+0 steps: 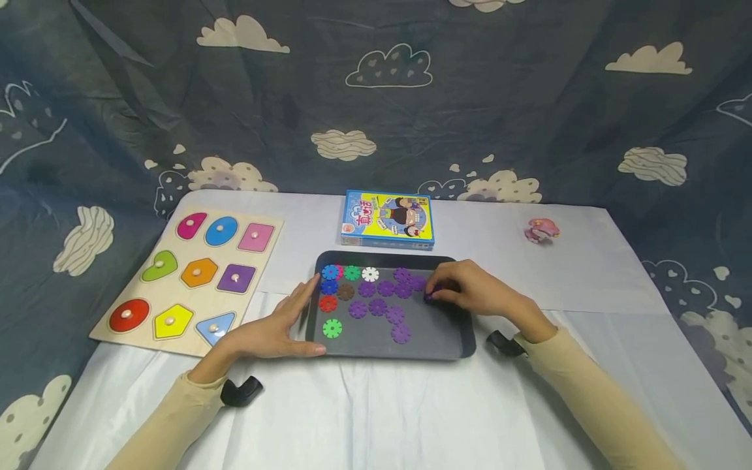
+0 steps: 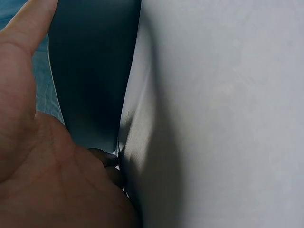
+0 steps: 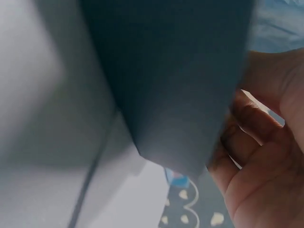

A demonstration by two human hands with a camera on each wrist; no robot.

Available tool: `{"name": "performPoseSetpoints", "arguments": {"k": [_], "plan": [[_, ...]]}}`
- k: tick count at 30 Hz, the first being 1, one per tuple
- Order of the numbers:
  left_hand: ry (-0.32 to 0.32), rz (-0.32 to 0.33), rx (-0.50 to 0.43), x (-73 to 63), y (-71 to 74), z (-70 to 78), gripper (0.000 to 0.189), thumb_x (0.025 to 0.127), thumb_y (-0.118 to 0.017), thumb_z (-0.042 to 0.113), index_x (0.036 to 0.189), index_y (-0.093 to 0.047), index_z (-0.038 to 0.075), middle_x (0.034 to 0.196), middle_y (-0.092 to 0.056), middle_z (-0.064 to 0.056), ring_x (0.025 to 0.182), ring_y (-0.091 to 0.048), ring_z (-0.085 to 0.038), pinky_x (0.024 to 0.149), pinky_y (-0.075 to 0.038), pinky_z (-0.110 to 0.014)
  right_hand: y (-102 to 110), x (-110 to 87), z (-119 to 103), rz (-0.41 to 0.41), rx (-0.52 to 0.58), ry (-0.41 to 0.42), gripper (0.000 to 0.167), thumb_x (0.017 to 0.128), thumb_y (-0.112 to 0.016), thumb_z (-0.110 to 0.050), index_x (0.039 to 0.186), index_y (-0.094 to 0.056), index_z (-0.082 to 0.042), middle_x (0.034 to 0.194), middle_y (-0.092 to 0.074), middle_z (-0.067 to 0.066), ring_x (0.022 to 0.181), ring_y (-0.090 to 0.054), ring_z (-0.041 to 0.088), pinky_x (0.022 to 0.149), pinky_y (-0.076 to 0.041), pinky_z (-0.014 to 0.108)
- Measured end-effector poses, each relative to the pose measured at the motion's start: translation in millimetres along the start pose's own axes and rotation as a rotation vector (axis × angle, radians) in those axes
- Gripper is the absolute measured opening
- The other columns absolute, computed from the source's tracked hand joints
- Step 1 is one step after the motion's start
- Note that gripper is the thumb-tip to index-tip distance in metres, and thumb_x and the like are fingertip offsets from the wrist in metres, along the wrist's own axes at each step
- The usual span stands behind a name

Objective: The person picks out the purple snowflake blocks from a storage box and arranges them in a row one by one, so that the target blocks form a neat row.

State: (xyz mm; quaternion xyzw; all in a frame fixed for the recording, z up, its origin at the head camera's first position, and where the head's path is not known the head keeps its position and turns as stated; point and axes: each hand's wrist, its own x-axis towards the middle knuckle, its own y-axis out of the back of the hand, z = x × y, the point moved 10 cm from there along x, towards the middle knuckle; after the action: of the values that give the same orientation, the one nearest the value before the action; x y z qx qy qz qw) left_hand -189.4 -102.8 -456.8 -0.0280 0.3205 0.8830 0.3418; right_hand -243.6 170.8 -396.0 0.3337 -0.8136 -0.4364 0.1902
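The right hand (image 1: 472,287) pinches a purple disc (image 1: 428,297) at the right of the tray (image 1: 437,346); the left hand (image 1: 273,331), spread wide, touches the tray's left end. Disc-sorting seems underway; next calls for precise release.

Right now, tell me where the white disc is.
In the head view, the white disc lies in the dark tray near its far edge, left of centre, right of a green disc and behind a purple disc.
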Motion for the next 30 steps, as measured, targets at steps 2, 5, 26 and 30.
{"name": "performPoseSetpoints", "arguments": {"k": [2,5,26,30], "plan": [[0.008,-0.003,-0.001,-0.3,-0.6,-1.0,0.123,0.08,-0.08,0.051,0.16,0.012,0.035,0.17,0.01,-0.007,0.155,0.013,-0.036,0.117,-0.007,-0.072,9,-3.7,1,0.054,0.021,0.002,0.012,0.093,-0.07,-0.005,0.101,-0.075,-0.013,0.099,-0.072,-0.007,0.088,-0.063,0.007,0.079,-0.056,0.028],[0.01,-0.007,-0.002,-0.7,-1.5,-0.8,0.123,0.08,-0.08,0.051,0.16,0.012,0.035,0.17,0.009,-0.01,0.154,0.012,-0.039,0.116,-0.008,-0.074,23,-11.3,5,0.131,0.029,-0.005,0.015,0.093,-0.069,-0.002,0.102,-0.075,-0.013,0.098,-0.073,-0.006,0.084,-0.063,0.007,0.075,-0.055,0.025],[0.027,-0.011,0.01,1.2,-1.5,-3.7,0.123,0.08,-0.08,0.053,0.16,0.012,0.036,0.169,0.01,-0.012,0.155,0.01,-0.04,0.115,-0.012,-0.074,55,-56.6,74,0.268,0.058,-0.223,0.016,0.092,-0.069,0.0,0.107,-0.071,-0.005,0.104,-0.074,0.006,0.092,-0.069,0.02,0.085,-0.05,0.009],[0.025,-0.011,0.007,0.6,-1.7,-3.0,0.122,0.081,-0.08,0.052,0.16,0.012,0.035,0.169,0.011,-0.014,0.154,0.01,-0.041,0.114,-0.012,-0.075,50,-59.7,87,0.251,0.076,-0.265,0.014,0.092,-0.069,0.0,0.105,-0.071,-0.005,0.102,-0.074,0.007,0.091,-0.069,0.019,0.082,-0.051,0.01]]}}
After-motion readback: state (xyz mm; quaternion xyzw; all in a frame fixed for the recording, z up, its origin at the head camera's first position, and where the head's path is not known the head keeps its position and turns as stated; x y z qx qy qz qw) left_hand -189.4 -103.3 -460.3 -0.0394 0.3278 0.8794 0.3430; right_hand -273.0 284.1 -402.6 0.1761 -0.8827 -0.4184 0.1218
